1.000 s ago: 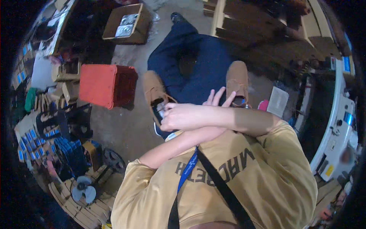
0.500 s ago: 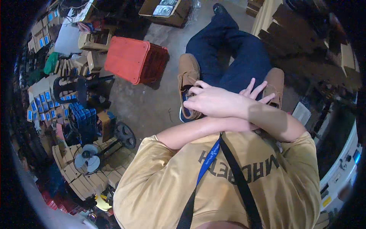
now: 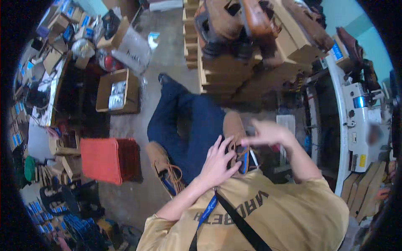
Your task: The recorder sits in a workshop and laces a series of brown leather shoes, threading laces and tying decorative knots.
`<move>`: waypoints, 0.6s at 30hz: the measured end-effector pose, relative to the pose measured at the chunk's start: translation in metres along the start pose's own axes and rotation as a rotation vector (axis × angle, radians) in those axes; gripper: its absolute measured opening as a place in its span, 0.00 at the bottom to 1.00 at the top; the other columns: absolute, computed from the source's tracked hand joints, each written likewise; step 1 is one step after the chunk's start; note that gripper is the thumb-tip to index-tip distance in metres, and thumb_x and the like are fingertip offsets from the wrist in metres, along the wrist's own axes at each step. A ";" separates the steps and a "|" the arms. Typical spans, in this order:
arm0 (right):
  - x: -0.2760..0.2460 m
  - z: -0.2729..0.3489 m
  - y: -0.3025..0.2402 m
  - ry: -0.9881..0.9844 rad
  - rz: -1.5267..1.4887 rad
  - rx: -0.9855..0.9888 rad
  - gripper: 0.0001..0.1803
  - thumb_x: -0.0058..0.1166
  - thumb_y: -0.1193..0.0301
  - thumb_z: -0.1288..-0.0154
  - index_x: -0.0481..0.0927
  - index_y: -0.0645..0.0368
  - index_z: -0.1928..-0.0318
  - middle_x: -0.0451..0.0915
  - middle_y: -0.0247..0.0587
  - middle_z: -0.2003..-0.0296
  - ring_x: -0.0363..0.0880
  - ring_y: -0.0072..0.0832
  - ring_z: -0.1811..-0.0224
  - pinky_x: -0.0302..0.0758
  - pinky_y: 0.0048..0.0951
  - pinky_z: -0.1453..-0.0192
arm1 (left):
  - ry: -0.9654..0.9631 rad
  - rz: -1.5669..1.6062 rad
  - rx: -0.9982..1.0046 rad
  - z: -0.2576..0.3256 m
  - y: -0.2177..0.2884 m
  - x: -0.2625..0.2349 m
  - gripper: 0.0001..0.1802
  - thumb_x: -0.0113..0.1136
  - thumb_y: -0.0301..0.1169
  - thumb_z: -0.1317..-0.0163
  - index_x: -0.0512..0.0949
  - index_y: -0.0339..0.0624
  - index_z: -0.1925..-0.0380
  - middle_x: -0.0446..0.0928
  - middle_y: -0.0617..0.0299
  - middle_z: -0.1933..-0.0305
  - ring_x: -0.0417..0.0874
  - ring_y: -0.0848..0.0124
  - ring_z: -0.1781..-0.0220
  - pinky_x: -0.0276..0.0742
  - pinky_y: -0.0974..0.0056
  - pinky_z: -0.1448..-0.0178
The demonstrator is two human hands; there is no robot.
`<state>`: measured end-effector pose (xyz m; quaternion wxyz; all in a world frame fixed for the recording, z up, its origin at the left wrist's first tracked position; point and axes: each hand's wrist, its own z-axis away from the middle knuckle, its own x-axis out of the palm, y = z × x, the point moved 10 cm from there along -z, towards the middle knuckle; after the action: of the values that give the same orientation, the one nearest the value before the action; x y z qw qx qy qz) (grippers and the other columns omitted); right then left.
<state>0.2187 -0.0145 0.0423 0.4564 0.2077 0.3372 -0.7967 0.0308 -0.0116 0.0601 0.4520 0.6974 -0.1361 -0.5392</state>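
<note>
Two brown lace-up shoes are at my dark-trousered legs. The right-hand shoe rests by my thigh, its opening toward me and a blue lining showing inside. My left hand reaches across to it, fingers bent against its side and opening. Just right of the laces is my right hand, slightly blurred, with thumb and fingers apart. One fingertip comes close to the lace; contact is unclear. The left-hand shoe lies on the other side of my legs, its laces loose, touched by neither hand.
A red crate stands on the floor to the left. Beyond it sits an open cardboard box holding silvery packs. Wooden shelving with brown shoes on top is ahead. A white sewing machine is at the right.
My view has swung right. My crossed forearms have come apart: the right hand has left the left-hand shoe, and both hands are now at the right-hand one.
</note>
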 end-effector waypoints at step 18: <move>-0.256 0.138 -0.019 1.091 -0.436 -0.526 0.36 0.46 0.73 0.31 0.61 0.67 0.23 0.67 0.48 0.25 0.63 0.36 0.21 0.55 0.37 0.17 | 0.193 -0.227 -0.902 0.161 -0.141 -0.188 0.49 0.70 0.54 0.38 0.64 0.38 0.25 0.67 0.40 0.24 0.74 0.44 0.27 0.69 0.51 0.25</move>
<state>0.3268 0.0420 0.3076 0.0826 0.3909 0.7394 -0.5420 -0.2233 0.1159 0.0668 0.6585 0.4892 0.2314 -0.5231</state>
